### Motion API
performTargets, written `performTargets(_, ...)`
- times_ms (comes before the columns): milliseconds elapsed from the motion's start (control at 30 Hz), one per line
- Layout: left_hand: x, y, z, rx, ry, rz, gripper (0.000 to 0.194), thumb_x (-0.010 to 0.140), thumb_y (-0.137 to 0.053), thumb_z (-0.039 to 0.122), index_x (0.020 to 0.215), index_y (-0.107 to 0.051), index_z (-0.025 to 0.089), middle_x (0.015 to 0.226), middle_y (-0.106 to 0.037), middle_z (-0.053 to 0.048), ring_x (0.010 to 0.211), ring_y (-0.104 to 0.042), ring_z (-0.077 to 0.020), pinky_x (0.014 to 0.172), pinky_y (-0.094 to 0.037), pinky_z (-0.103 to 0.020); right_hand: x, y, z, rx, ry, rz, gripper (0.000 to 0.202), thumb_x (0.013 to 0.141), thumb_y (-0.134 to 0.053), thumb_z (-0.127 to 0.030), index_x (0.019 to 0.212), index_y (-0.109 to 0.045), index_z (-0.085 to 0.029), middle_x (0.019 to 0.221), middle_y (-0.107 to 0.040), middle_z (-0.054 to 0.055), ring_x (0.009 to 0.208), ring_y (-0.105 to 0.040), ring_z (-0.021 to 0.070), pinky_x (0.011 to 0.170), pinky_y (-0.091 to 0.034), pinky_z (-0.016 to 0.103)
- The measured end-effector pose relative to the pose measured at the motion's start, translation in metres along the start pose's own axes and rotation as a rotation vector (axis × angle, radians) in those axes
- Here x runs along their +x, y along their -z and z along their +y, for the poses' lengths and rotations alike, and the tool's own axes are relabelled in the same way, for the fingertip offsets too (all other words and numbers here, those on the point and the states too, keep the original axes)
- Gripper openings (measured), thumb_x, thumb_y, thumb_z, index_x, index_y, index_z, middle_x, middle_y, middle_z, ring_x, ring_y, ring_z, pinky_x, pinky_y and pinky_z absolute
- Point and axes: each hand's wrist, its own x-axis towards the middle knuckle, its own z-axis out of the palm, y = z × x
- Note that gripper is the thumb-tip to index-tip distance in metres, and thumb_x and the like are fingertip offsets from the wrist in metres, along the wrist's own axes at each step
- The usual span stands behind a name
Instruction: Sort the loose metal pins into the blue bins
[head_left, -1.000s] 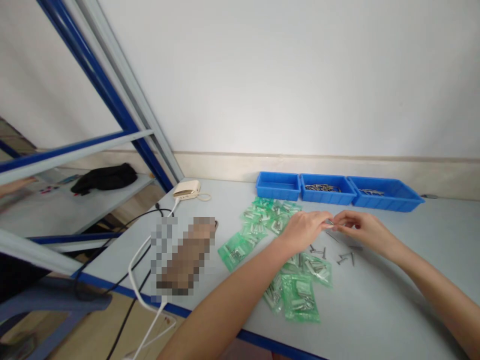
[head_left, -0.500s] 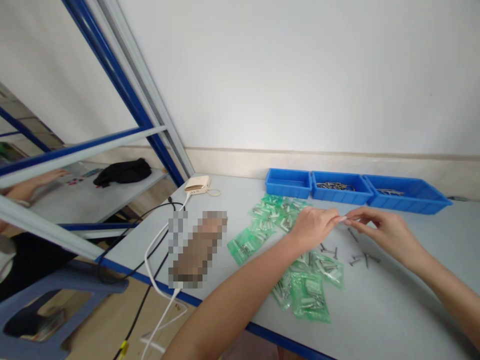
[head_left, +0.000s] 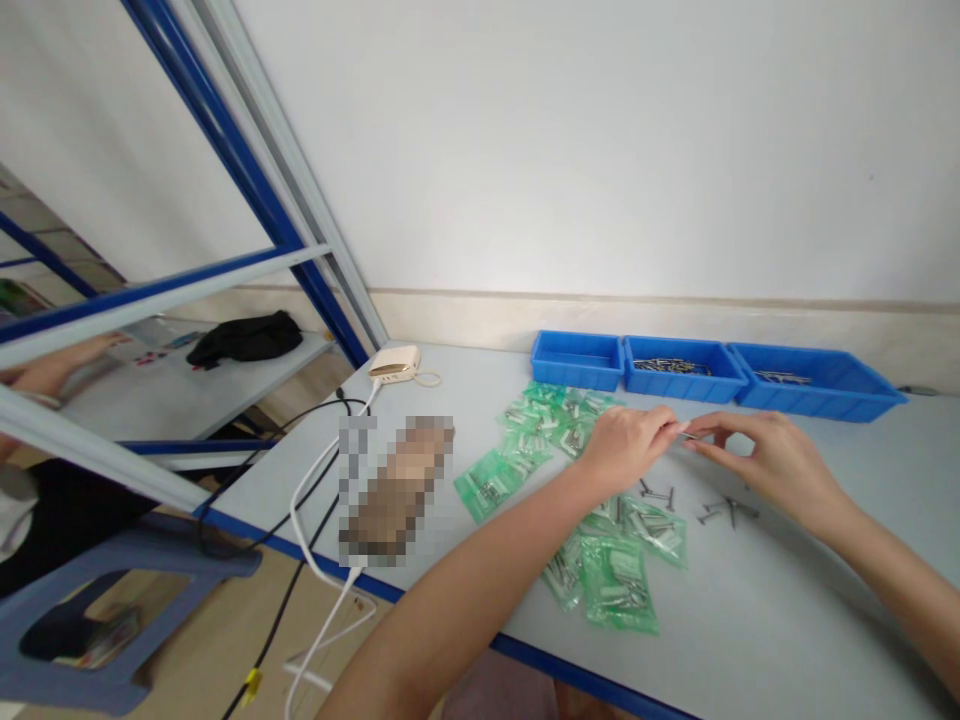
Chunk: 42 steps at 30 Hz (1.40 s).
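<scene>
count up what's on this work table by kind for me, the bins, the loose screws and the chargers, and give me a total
Blue bins: 3
Loose screws on the table: about 4, too small to count surely
Cream charger: 1
Total: about 8
The green bags overlap too much to count, and the left hand and right hand pinch one more small metal part between them.

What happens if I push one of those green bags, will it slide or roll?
A green bag would probably slide, not roll: it lies flat on the smooth table. It looks like thin, crinkly plastic, so likely floppy. The metal parts inside probably make it heavy for its size.
</scene>
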Motion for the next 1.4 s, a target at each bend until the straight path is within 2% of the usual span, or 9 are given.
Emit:
performTargets(100,0.000,0.000,0.000,-0.010,-0.016,-0.018,0.033,0.092,-0.035,0.040,0.095,-0.059,0.018,0.075,-0.067,-0.002,0.072,-0.062,-0.0139,0.068,-0.042,-0.024,0.000,0.001,0.000,-0.062,0.008,0.044,0.041,0.080,-0.042,-0.059,0.083,-0.067,-0.026,0.073,-0.069,0.001,0.064,-0.061,0.0187,0.072,-0.041,0.035)
performTargets(200,0.000,0.001,0.001,-0.025,-0.028,-0.031,0.029,0.092,-0.037,0.038,0.099,-0.058,0.020,0.075,-0.067,0.000,0.070,-0.062,-0.0125,0.067,-0.042,-0.023,0.000,0.003,0.002,-0.055,0.012,-0.005,0.038,0.081,-0.043,-0.057,0.083,-0.066,-0.027,0.080,-0.069,-0.001,0.067,-0.062,0.0182,0.068,-0.040,0.032)
performTargets(367,0.000,0.003,0.002,0.005,-0.034,-0.009,0.033,0.094,-0.033,0.036,0.089,-0.061,0.019,0.072,-0.067,0.000,0.070,-0.062,-0.0134,0.066,-0.043,-0.024,-0.002,-0.001,0.002,-0.094,0.039,-0.043,0.045,0.082,-0.038,-0.060,0.087,-0.066,-0.026,0.083,-0.069,0.000,0.060,-0.058,0.0169,0.069,-0.039,0.035)
performTargets(500,0.000,0.001,0.001,0.022,-0.022,-0.001,0.038,0.093,-0.032,0.038,0.083,-0.062,0.019,0.070,-0.066,-0.002,0.070,-0.062,-0.0140,0.066,-0.043,-0.024,-0.003,-0.005,0.002,-0.138,0.083,0.029,0.053,0.081,-0.033,-0.065,0.085,-0.066,-0.024,0.081,-0.069,0.003,0.059,-0.058,0.0177,0.072,-0.039,0.037)
performTargets(700,0.000,-0.003,-0.001,-0.019,-0.051,0.043,0.032,0.092,-0.035,0.041,0.102,-0.056,0.019,0.082,-0.068,-0.002,0.077,-0.063,-0.0139,0.070,-0.044,-0.024,-0.003,-0.001,0.003,-0.137,0.079,0.004,0.053,0.084,-0.028,-0.062,0.084,-0.066,-0.025,0.079,-0.069,0.003,0.062,-0.060,0.0194,0.069,-0.041,0.035)
performTargets(967,-0.001,-0.002,0.001,0.037,-0.069,0.051,0.033,0.093,-0.032,0.035,0.086,-0.060,0.019,0.073,-0.067,-0.003,0.072,-0.064,-0.0157,0.066,-0.045,-0.027,-0.004,-0.007,0.010,-0.136,0.077,0.035,0.055,0.078,-0.033,-0.069,0.084,-0.066,-0.026,0.077,-0.069,0.002,0.065,-0.060,0.0209,0.069,-0.042,0.037)
performTargets(1133,-0.001,-0.002,0.002,0.004,-0.027,0.048,0.032,0.092,-0.036,0.040,0.104,-0.054,0.018,0.078,-0.068,-0.003,0.074,-0.064,-0.0155,0.067,-0.046,-0.026,-0.003,-0.007,0.012,-0.150,0.106,0.041,0.057,0.081,-0.027,-0.068,0.081,-0.066,-0.026,0.080,-0.070,0.002,0.067,-0.061,0.0226,0.068,-0.042,0.038)
performTargets(1267,0.000,-0.004,0.001,0.023,-0.064,0.039,0.027,0.094,-0.033,0.033,0.098,-0.057,0.020,0.077,-0.068,-0.001,0.074,-0.064,-0.0147,0.067,-0.045,-0.025,-0.004,-0.007,0.013,-0.122,0.088,-0.013,0.053,0.083,-0.027,-0.065,0.084,-0.065,-0.027,0.082,-0.070,0.000,0.070,-0.061,0.0217,0.070,-0.042,0.037)
performTargets(1400,0.000,-0.005,0.000,0.063,-0.027,0.024,0.033,0.094,-0.031,0.037,0.100,-0.056,0.017,0.075,-0.068,-0.002,0.072,-0.064,-0.0148,0.068,-0.045,-0.026,-0.004,-0.008,0.014,-0.127,0.095,-0.010,0.052,0.081,-0.030,-0.066,0.082,-0.064,-0.027,0.082,-0.070,-0.001,0.067,-0.061,0.0206,0.069,-0.042,0.036)
